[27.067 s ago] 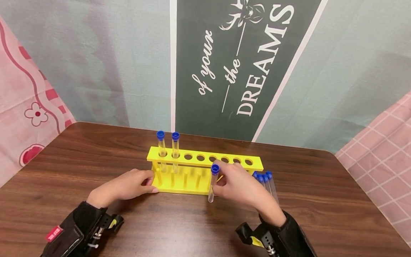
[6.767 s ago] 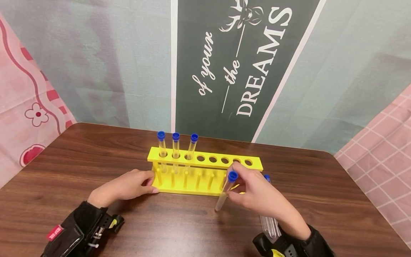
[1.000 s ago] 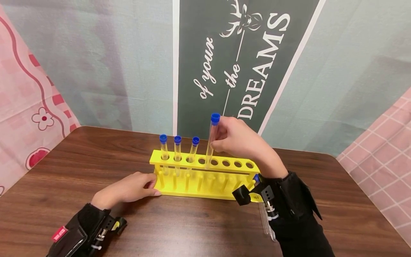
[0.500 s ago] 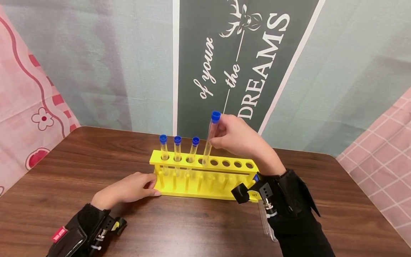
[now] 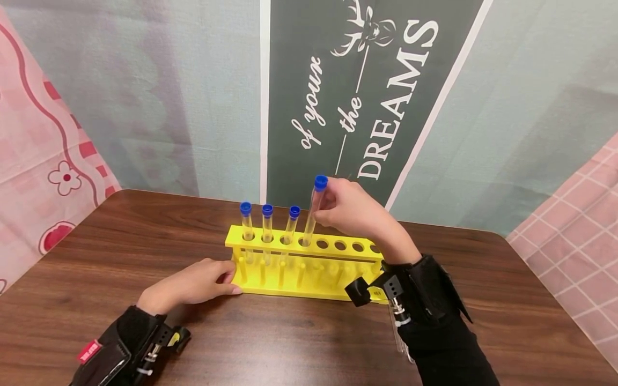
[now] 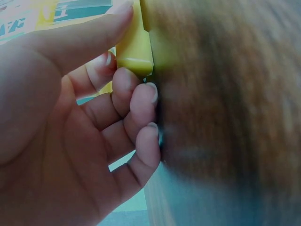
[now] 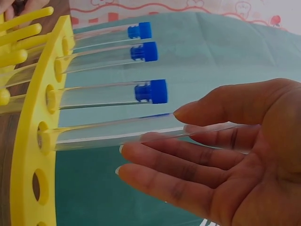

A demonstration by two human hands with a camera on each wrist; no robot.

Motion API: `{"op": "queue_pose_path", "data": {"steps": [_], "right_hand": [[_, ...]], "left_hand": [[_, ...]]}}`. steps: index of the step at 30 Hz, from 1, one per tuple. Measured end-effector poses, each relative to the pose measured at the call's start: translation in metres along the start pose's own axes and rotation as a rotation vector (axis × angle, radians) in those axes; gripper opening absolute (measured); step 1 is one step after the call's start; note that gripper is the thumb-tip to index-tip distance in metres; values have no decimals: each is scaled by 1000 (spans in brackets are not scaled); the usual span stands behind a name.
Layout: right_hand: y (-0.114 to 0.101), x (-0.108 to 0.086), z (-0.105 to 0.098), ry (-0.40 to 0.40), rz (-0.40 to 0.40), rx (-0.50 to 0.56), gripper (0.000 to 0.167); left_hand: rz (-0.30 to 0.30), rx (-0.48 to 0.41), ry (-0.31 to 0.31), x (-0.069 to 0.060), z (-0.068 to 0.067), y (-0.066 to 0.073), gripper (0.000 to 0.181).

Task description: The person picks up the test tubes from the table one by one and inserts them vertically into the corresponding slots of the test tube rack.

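My left hand (image 5: 193, 280) grips the left end of the yellow test tube rack (image 5: 294, 291), thumb on one face and fingers curled against the other in the left wrist view. Three clear test tubes with blue caps stand in the first three holes, the third test tube (image 5: 289, 228) leaning slightly right. Between thumb and fingers, my right hand (image 5: 359, 212) pinches another blue-capped test tube (image 5: 310, 225). Its lower end sits in the fourth hole and it tilts right. In the right wrist view, this tube (image 7: 108, 134) passes into the rack's hole; its cap is hidden behind the hand.
More clear test tubes (image 5: 399, 340) lie on the wooden table (image 5: 270, 343) right of the rack, mostly hidden by the right forearm. Holes to the right of the fourth hold no tubes. A printed cloth (image 5: 217, 107) hangs behind the table.
The rack has gone from two standing tubes to three. In the last second my right hand has brought another tube left and lowered its end into the fourth hole. My left hand stays put.
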State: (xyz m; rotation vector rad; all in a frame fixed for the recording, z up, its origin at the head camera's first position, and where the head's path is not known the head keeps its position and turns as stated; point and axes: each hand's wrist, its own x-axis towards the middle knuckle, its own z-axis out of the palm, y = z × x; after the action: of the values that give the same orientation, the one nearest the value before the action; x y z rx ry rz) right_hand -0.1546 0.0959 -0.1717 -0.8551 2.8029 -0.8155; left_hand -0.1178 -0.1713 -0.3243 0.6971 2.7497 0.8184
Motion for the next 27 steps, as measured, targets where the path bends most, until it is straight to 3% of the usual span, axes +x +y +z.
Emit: {"op": "queue_pose_path", "data": {"steps": [9,18,27], "right_hand": [[4,2,10,-28,-22,-21,7],[10,5,19,-61,49,-18,4],[18,7,26,-96,42,-19,8]], "left_hand": [[8,5,-3,1,-1,0,34],[14,2,-7,2,-1,1,34],[34,20,15,2,-1,-1,35]]}}
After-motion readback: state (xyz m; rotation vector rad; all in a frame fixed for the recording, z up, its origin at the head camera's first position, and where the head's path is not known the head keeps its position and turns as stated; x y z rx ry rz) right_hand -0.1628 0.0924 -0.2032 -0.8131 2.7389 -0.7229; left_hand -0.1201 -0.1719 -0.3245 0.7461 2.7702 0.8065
